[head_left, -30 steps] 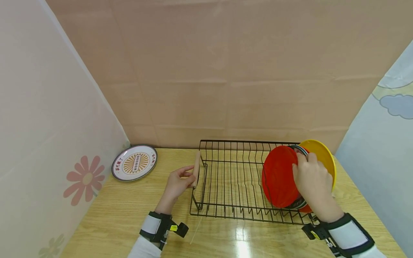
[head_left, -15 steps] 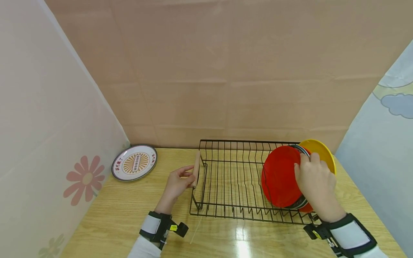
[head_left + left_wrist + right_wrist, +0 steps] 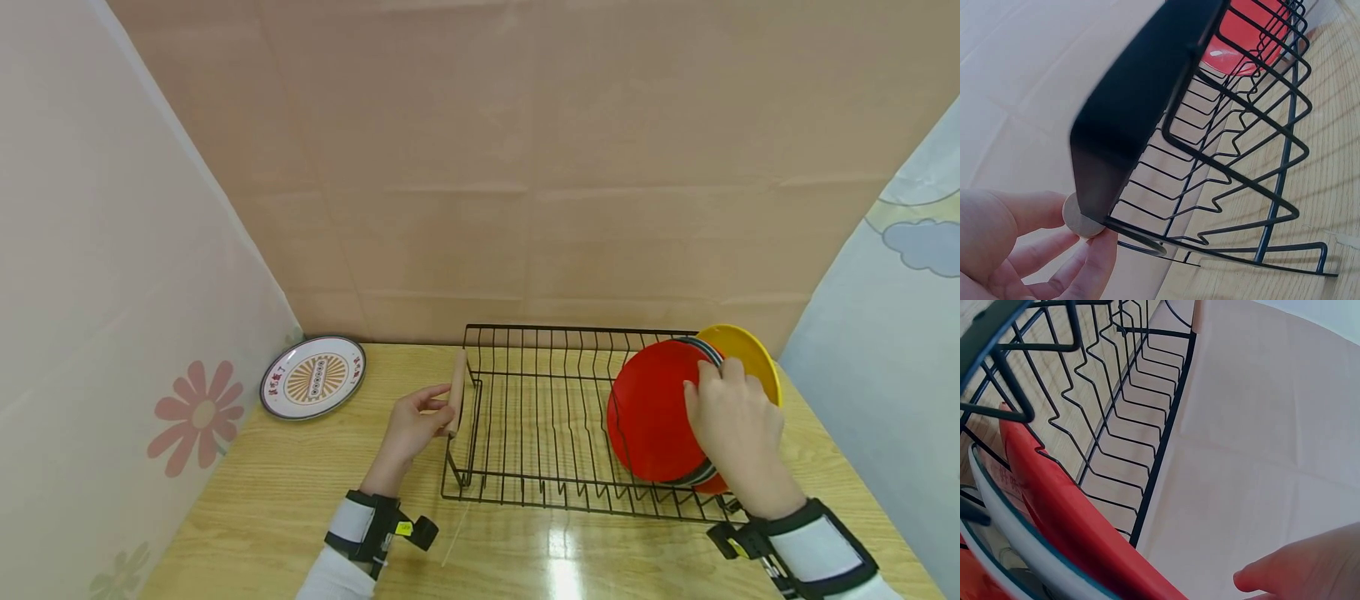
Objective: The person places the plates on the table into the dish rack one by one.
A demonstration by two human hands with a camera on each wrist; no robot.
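From my remote seat, the head view shows the right hand (image 3: 731, 425) curled over the top rims of the plates standing at the right end of the black wire dish rack (image 3: 540, 417). Compared with a second ago, the red plate (image 3: 651, 412) stands slightly more upright and sits lower among the wires, and the fingers have crept a little along its rim; I read this as the plate being seated in its slot. The left hand (image 3: 411, 427) has not moved: it pinches the wooden handle (image 3: 456, 392) at the rack's left end, steadying it. Behind the red plate, a white plate with a dark rim (image 3: 1004, 519) is mostly covered, and the yellow plate (image 3: 750, 358) shows only its upper edge. Which plate the right fingers actually grip is probably the red one, though the palm hides the contact. A patterned plate (image 3: 312, 377) lies flat on the wooden table (image 3: 285, 500), well apart.
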